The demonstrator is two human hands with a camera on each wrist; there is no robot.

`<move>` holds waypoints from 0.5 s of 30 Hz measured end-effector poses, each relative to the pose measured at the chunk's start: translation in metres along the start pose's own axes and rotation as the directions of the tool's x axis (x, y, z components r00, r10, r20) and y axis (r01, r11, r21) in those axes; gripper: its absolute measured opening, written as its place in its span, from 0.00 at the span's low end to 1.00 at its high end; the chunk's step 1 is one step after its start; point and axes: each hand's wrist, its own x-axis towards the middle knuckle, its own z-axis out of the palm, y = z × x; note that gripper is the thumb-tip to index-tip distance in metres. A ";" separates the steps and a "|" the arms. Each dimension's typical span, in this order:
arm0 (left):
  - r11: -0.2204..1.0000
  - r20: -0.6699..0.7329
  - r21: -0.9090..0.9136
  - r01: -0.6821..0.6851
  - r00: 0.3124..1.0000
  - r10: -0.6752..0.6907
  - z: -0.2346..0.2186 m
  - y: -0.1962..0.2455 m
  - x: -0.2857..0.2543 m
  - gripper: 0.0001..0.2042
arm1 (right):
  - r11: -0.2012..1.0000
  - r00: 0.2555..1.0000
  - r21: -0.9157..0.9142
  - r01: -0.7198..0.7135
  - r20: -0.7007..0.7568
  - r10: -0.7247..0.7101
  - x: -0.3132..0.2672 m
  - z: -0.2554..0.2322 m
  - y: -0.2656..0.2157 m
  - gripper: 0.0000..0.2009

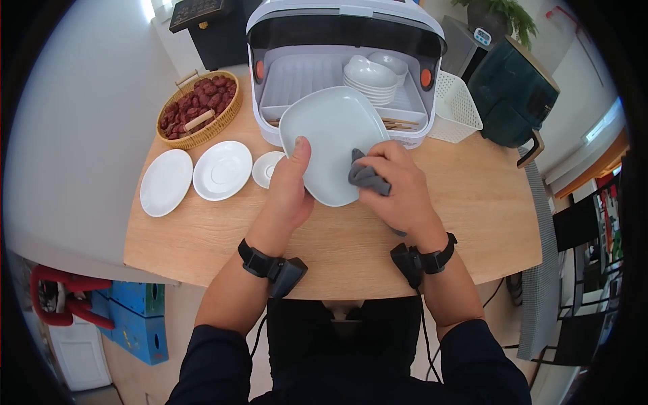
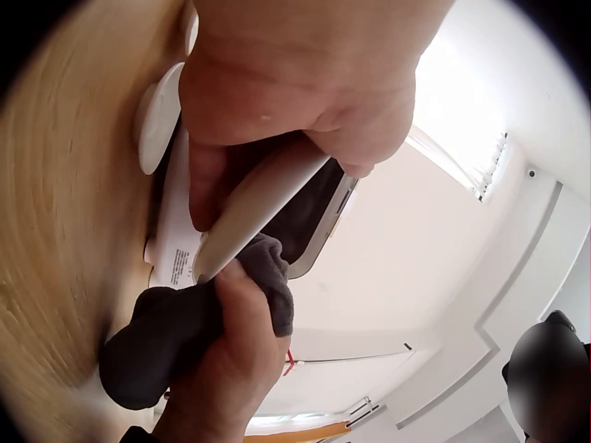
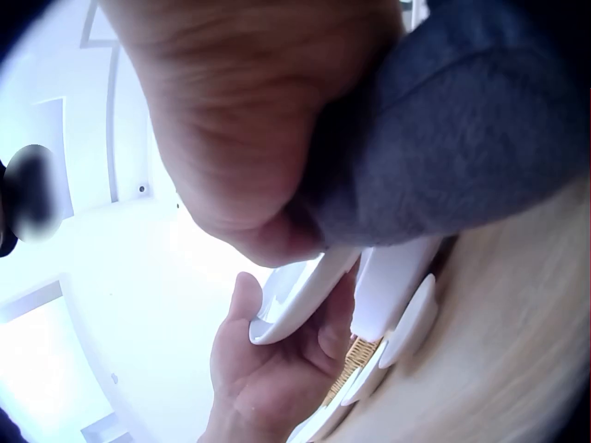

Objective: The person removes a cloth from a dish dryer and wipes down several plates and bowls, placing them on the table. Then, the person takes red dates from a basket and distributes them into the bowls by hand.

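Navy sleeves (image 1: 472,358); black wrist straps (image 1: 260,259), cables (image 1: 424,331).

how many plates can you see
4: the large plate in the left hand, and three on the table's left side: the leftmost plate, the middle plate and the smallest plate, partly hidden by the left hand. More could be hidden behind the large plate.

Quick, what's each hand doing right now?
Left hand: closed on the edge of the large plate, thumb on top.
Right hand: closed on a gray cloth, held against the plate.
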 end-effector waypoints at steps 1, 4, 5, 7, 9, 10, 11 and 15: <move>0.999 -0.015 0.022 -0.025 1.000 0.025 0.000 0.000 0.000 0.33 | 0.992 0.994 -0.116 0.041 0.103 -0.029 -0.001 0.000 0.000 0.13; 0.997 -0.007 0.056 -0.055 0.998 0.055 0.004 0.001 -0.002 0.35 | 0.963 1.000 -0.269 -0.006 -0.030 -0.002 -0.003 0.000 0.012 0.14; 0.996 0.012 0.068 -0.064 0.998 0.063 0.005 0.003 -0.003 0.36 | 0.937 0.994 -0.346 -0.049 -0.105 0.013 -0.002 -0.001 0.015 0.15; 0.995 0.054 0.094 -0.043 0.998 0.038 0.005 0.000 -0.003 0.37 | 0.925 0.986 -0.375 -0.061 -0.166 -0.002 -0.001 -0.001 0.016 0.15; 0.993 0.096 0.118 -0.019 0.995 0.008 0.004 -0.005 -0.004 0.37 | 0.910 0.975 -0.406 -0.079 -0.223 -0.015 0.001 -0.002 0.017 0.16; 0.991 0.115 0.132 0.026 0.993 -0.041 0.003 -0.006 -0.004 0.38 | 0.907 0.974 -0.418 -0.051 -0.223 -0.048 0.002 -0.004 0.016 0.17; 0.987 0.132 0.147 0.069 0.987 -0.089 0.002 -0.008 -0.005 0.38 | 0.903 0.972 -0.430 -0.022 -0.222 -0.082 0.003 -0.005 0.015 0.17; 0.980 0.090 0.186 0.072 0.992 -0.090 0.006 -0.014 -0.008 0.38 | 0.943 0.990 -0.333 -0.008 -0.134 -0.039 0.002 -0.005 0.006 0.22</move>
